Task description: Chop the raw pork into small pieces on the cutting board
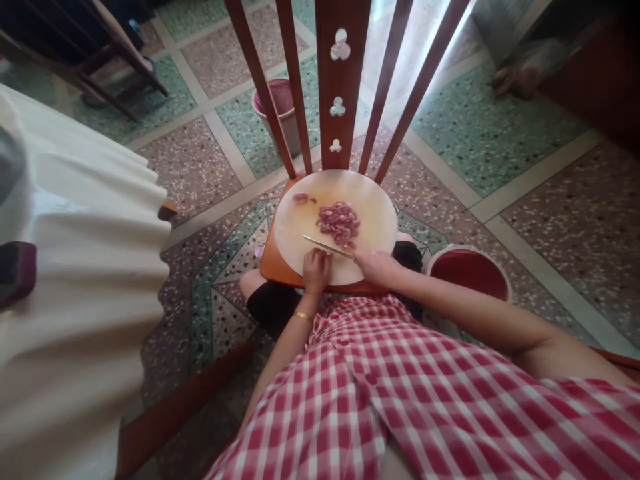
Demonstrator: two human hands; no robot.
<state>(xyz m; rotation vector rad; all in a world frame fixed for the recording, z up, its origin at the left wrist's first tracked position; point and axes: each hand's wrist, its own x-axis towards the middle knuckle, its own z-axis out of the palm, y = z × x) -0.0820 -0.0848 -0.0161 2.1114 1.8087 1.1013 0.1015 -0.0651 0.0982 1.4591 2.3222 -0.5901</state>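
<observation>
A round, pale cutting board (293, 250) lies on the seat of a wooden chair. On it rests a pile of chopped raw meat (340, 222), and a small separate piece of meat (300, 198) sits near the upper left. My right hand (377, 267) is closed round the handle of a knife (325, 246), whose blade points left across the board. Just below the blade, my left hand (317, 269) presses on the board with curled fingers. Whatever is under those fingers is hidden.
The slatted chair back (345, 87) rises beyond the board. A red-lined bucket (470, 270) stands at the right and a pink-rimmed bin (280, 100) behind the chair. To the left is a table with a cream cloth (100, 267). Another person's leg (123, 30) shows by a dark chair.
</observation>
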